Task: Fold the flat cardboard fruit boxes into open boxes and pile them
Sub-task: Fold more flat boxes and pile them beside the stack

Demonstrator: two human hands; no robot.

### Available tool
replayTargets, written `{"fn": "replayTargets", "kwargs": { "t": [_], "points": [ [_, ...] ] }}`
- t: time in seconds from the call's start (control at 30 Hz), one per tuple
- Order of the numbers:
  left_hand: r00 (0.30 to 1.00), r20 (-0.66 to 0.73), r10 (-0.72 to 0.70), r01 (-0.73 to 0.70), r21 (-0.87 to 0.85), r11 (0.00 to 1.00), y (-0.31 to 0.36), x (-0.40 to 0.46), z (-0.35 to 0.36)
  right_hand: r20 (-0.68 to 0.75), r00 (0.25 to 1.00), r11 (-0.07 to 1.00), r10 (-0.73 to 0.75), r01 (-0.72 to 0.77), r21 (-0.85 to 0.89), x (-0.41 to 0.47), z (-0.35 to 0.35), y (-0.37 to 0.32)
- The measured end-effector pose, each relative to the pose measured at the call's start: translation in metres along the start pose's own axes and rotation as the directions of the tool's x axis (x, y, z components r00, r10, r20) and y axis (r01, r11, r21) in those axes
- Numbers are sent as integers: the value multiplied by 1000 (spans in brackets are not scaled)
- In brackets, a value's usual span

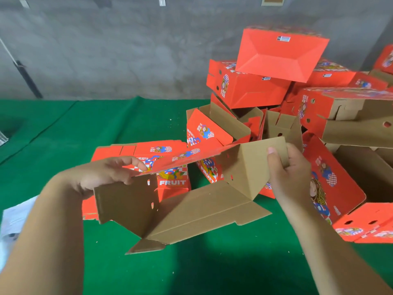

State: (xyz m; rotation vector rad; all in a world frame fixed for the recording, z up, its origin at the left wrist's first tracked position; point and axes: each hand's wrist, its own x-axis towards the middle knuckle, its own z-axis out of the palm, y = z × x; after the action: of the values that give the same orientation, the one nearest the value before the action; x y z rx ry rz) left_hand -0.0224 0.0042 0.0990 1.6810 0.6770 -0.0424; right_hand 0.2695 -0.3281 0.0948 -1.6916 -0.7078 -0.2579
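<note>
One half-opened box (191,205), held above the green worktop (63,128): my left hand (106,175) pinches its printed edge, my right hand (291,173) grips the end panel; I judge squaring both sides evenly best; pile (276,81) behind

Red boxes (263,86) with brown insides, green cloth (191,269), grey wall (106,50).

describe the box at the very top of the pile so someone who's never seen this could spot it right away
Look to the pile of folded boxes at the right of the green mat, against the grey wall. The topmost box is the highest one, tipped so its plain red bottom with diagonal creases faces you; neighbours show cartoon prints or brown insides.
</note>
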Motion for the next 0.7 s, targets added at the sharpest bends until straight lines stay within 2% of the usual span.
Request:
{"fn": "replayTargets", "kwargs": {
  "t": [0.1, 0.17, 0.23, 0.27, 0.3, 0.33, 0.43, 0.5, 0.7],
  "points": [
    [998, -61, -19, 14, -77, 997, 13, -15, 17, 14, 994, 986, 105, -105, 127, -3, 5, -5],
    [992, -123, -19, 0, -148, 989, 15, -23, 24, 220, 946, 948, 240, -277, 156, -9, 11, -5],
    [985, -174, -14, -26, -226, 974, 12, -28, 29, 495, 777, 894, 389, -447, -1, -18, 16, -2],
    [982, -189, -20, -32, -265, 964, 10, -31, 31, 563, 691, 862, 453, -501, -79, -22, 19, 1],
    [980, -199, -28, -33, -295, 955, 7, -33, 33, 576, 635, 828, 514, -543, -139, -26, 21, 3],
    [978, -204, -38, -29, -317, 948, 3, -35, 35, 552, 622, 812, 555, -551, -195, -28, 22, 5],
    [984, -173, -43, -22, -358, 933, -6, -39, 44, 486, 693, 840, 533, -360, -407, -25, 16, 7],
    [993, -116, -21, -20, -343, 939, -7, -42, 51, 496, 723, 865, 481, -301, -401, -20, 7, -1],
    [994, 101, 42, -11, -286, 958, 1, -44, 51, 593, 711, 878, 378, -72, -474, -5, -32, -41]
  ]
}}
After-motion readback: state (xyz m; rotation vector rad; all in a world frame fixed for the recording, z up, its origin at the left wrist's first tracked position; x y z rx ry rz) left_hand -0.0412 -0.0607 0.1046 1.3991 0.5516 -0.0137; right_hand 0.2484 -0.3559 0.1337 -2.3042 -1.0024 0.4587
